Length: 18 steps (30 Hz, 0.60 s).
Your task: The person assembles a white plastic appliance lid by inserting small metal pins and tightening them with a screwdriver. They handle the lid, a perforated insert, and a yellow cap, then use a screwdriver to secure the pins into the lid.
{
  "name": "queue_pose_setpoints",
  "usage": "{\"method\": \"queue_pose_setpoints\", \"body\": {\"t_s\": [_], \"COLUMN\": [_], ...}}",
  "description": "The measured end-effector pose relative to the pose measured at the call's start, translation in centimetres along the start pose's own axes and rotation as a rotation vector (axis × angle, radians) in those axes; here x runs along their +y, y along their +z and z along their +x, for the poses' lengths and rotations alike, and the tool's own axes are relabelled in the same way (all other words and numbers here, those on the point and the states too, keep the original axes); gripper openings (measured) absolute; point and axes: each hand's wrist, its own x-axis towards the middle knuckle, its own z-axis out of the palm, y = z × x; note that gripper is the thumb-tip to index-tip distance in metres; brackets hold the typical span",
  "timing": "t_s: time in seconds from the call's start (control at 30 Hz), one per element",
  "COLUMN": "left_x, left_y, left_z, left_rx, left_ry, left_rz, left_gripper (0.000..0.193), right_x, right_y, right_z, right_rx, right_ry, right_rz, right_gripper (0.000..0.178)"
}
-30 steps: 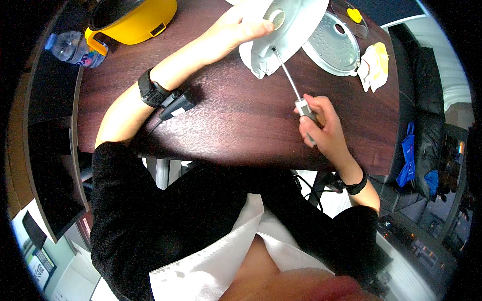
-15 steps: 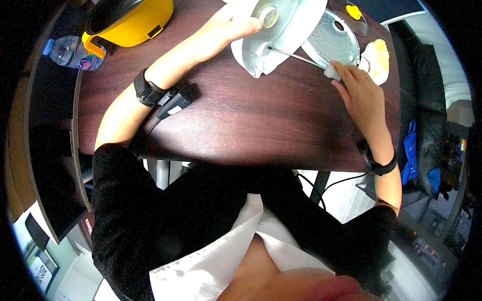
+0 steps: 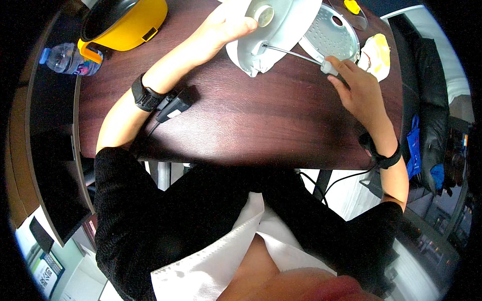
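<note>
At the far middle of the table, my left hand point(image 3: 232, 25) grips a white plastic appliance part point(image 3: 286, 25), its thumb beside a round, greenish-clear neck point(image 3: 264, 16). The other fingers are hidden by the part. On the right, my right hand point(image 3: 362, 93) pinches the pale handle of a screwdriver point(image 3: 293, 54) between thumb and fingers. The long metal shaft points left, and its tip sits in a small hole near the lower edge of the white part. Behind the shaft lies a round perforated silver plate point(image 3: 334, 35).
A yellow pot point(image 3: 128, 30) with a dark inside stands at the far left, beside a clear water bottle point(image 3: 68, 59). Right of the plate are a white-and-yellow piece point(image 3: 376, 56) and a clear lid with a yellow knob point(image 3: 353, 7). A black adapter point(image 3: 174, 106) lies near my left wrist.
The view has shifted slightly. Both hands keep their holds, and the screwdriver tip stays in the hole of the white part.
</note>
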Motion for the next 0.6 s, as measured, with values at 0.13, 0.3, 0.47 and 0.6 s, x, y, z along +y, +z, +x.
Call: {"method": "queue_pose_setpoints", "body": {"t_s": [0.13,0.3,0.47,0.6], "left_x": [-0.1,-0.1,-0.1,-0.1], "left_y": [0.1,0.1,0.3,0.3], "left_z": [0.1,0.1,0.1,0.2], "left_rx": [0.003,0.015,0.020,0.030], "left_ry": [0.007,0.015,0.022,0.021], "left_rz": [0.005,0.018,0.028,0.035], "left_gripper": [0.104,0.106,0.108,0.109], "right_x": [-1.0,-2.4,-4.3,-6.9], "right_y": [0.6,2.6,4.2,3.4], "right_z": [-1.1,-2.3,-3.5,-3.7], "right_rx": [0.035,-0.021,-0.186,-0.302], "right_ry": [0.062,0.238,0.504,0.700], "right_rz": [0.189,0.632,1.073,1.354], "right_gripper": [0.035,0.034,0.034,0.036]}}
